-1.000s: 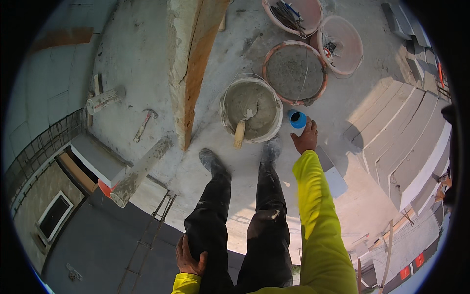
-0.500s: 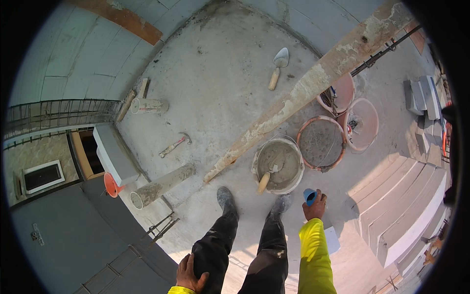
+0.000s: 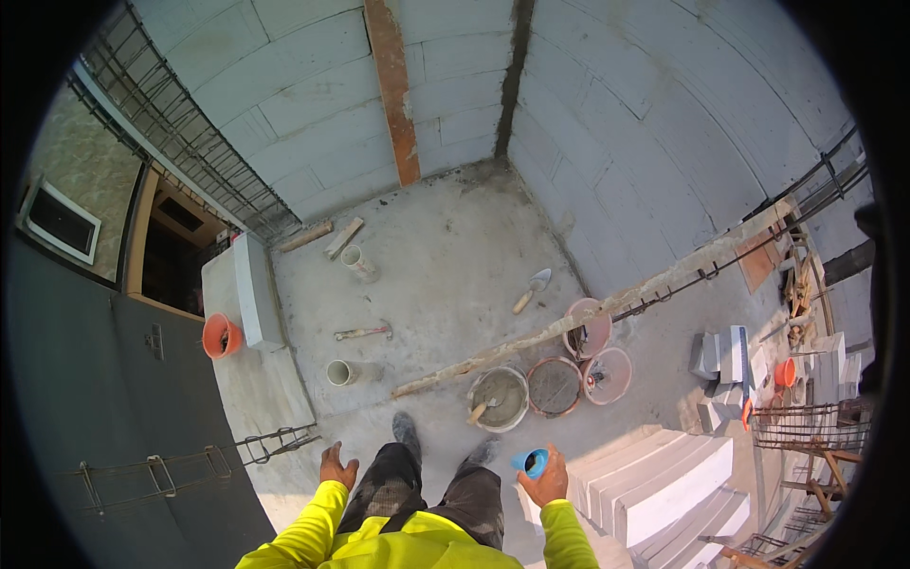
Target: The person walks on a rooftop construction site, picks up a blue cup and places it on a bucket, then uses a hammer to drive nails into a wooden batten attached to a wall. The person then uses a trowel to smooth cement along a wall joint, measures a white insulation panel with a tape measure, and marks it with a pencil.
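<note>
Head view, looking straight down past a yellow-sleeved torso and dark trousers to a rough concrete floor (image 3: 445, 247). The right hand (image 3: 548, 477) is raised just beside the right knee, its fingers wrapped round a small blue cup (image 3: 533, 463) whose open mouth tilts toward the mortar bucket. The left hand (image 3: 336, 468) hangs free beside the left leg, fingers spread and loosely open, holding nothing; a bent wire bracket (image 3: 280, 441) lies just to its left.

Taking the mortar bucket (image 3: 500, 398) as the landmark: it stands right in front of the right boot, filled with grey mix, with a wooden-handled tool (image 3: 479, 412) sticking out of its near-left side. The cup is near it, just behind and to the right. Touching its right side is a second round tub (image 3: 555, 386) of grey mix, and beyond that two pinkish tubs (image 3: 607, 376), one farther back. A long crusted timber plank (image 3: 569, 318) runs from the bucket's left edge away to the far right. Well to the bucket's right lie stacked white blocks (image 3: 664, 484). To its left a short pipe piece (image 3: 339, 372) lies on the floor, then a hammer (image 3: 362, 333), then an orange bucket (image 3: 221, 336). Farther off behind it a trowel (image 3: 530, 290) rests on the floor, and beyond rises the grey block wall (image 3: 313, 104).
</note>
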`<state>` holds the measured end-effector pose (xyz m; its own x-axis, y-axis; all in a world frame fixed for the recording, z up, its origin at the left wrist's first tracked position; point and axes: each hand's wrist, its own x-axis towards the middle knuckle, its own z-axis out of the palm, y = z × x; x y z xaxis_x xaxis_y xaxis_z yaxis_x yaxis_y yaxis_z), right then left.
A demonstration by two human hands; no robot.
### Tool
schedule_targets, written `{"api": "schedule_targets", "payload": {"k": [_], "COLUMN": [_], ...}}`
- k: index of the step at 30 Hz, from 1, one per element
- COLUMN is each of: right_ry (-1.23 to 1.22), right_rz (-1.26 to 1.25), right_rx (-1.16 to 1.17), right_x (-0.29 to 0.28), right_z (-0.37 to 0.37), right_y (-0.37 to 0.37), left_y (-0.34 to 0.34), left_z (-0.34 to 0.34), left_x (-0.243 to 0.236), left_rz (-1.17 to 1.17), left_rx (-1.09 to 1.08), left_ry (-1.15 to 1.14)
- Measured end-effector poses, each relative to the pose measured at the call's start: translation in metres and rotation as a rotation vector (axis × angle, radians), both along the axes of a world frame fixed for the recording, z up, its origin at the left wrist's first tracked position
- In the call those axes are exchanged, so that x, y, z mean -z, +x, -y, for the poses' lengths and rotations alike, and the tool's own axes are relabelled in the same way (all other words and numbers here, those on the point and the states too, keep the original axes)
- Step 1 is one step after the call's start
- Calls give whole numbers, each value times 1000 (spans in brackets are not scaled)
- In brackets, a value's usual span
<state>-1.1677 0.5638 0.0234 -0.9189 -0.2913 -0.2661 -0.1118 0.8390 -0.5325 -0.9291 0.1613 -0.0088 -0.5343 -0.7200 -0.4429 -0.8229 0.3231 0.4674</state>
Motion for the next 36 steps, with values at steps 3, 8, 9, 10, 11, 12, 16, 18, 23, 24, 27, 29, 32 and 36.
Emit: {"api": "schedule_targets", "payload": {"k": [3,8,9,10,11,12,16,18,23,24,27,29,32,36], "right_ry": [7,-12,-46,-72,-92,-112,-68,-46,28,34,-8,-2,0,5], "right_rz": [-71,-207,-257,-289,-311,-333,-380,-422,-420,-433,-368,-350,-357,-301], "right_rx": [-46,-106,-117,-128,-131,-132,-166,-202,-202,-197,-239,-260,-313,-371], "right_x": [-49,-113,-121,-128,-135,-142,-166,-179,-189,-186,-174,-163,-147,-132], "right_z": [39,95,104,113,121,127,155,169,210,218,243,264,300,338], "right_y": [-1,2,0,-3,-5,-6,-28,-43,-97,-110,-163,-207,-285,-383], "left_y": [22,85,96,102,110,116,125,124,109,101,71,40,-26,-141], "left_z": [30,87,100,114,126,136,153,148,117,116,118,129,151,198], "left_x": [4,22,25,29,31,32,36,41,64,70,87,97,112,121], "left_rz": [44,42,44,45,74,111,129,52,160,176,217,235,243,227], "left_rx": [-56,-159,-198,-233,-259,-271,-404,-450,-536,-549,-564,-561,-563,-579], "left_ry": [-52,-97,-95,-88,-112,-128,-108,-53,-83,-60,1,23,49,61]}}
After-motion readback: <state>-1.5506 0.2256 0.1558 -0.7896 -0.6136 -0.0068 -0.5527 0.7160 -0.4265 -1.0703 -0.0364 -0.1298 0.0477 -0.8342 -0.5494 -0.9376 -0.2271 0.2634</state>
